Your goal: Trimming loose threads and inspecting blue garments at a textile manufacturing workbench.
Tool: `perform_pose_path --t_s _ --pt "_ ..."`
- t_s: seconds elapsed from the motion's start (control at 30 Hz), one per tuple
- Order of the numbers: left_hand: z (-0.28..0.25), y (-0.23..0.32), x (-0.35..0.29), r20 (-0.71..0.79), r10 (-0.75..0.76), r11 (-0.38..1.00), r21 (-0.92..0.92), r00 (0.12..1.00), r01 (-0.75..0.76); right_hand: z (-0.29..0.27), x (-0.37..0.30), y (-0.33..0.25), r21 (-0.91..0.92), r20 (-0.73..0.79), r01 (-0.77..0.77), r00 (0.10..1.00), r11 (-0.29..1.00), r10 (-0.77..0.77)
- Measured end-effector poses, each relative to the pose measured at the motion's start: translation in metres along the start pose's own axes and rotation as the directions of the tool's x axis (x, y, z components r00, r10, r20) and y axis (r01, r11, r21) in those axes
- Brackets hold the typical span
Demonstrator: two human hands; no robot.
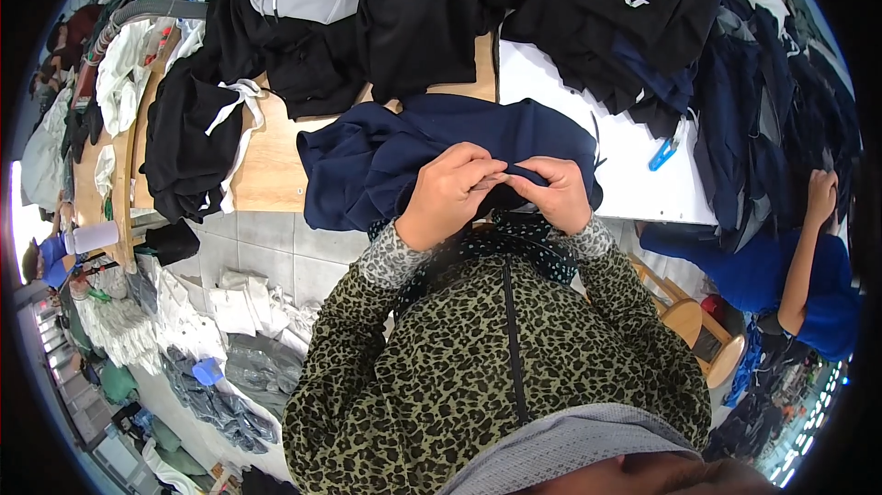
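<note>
One wood-and-white worktop [276,164] spreads beneath and beyond the grip of your left hand [450,192] and right hand [559,192], with black garments [423,22] heaped on its far side. Directly under your grip lies the navy garment [358,159], bunched along the near edge, and both hands hold it in a narrow fingertip pinch. Right of your grip, slightly beyond, rest small blue snips [661,156].

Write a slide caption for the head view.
Left hand and right hand pinch navy cloth at the table, black garments beyond, a small blue tool lying to the right.
</note>
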State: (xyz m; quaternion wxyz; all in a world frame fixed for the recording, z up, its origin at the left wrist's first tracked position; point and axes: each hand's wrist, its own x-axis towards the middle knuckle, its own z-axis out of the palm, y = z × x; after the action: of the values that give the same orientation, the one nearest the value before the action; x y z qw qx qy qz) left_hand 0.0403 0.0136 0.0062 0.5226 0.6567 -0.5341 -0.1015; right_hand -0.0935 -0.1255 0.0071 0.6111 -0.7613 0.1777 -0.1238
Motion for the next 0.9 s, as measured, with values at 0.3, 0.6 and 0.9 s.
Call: perform_pose_path --t_s 0.3,0.6,0.9 --pt "0.017 0.005 0.004 -0.066 0.157 0.943 0.305 0.985 -0.13 0.005 -0.001 0.004 -0.028 -0.022 0.027 0.999 0.999 -0.027" --pt "0.0 -0.008 0.009 0.327 -0.528 0.677 -0.396 0.784 0.621 0.003 -0.002 0.007 0.072 -0.001 -0.061 0.998 0.996 0.062" --pt "0.008 0.005 0.008 0.064 0.025 0.986 0.16 0.998 -0.035 0.004 -0.002 0.01 0.06 -0.015 -0.036 0.999 0.998 0.037"
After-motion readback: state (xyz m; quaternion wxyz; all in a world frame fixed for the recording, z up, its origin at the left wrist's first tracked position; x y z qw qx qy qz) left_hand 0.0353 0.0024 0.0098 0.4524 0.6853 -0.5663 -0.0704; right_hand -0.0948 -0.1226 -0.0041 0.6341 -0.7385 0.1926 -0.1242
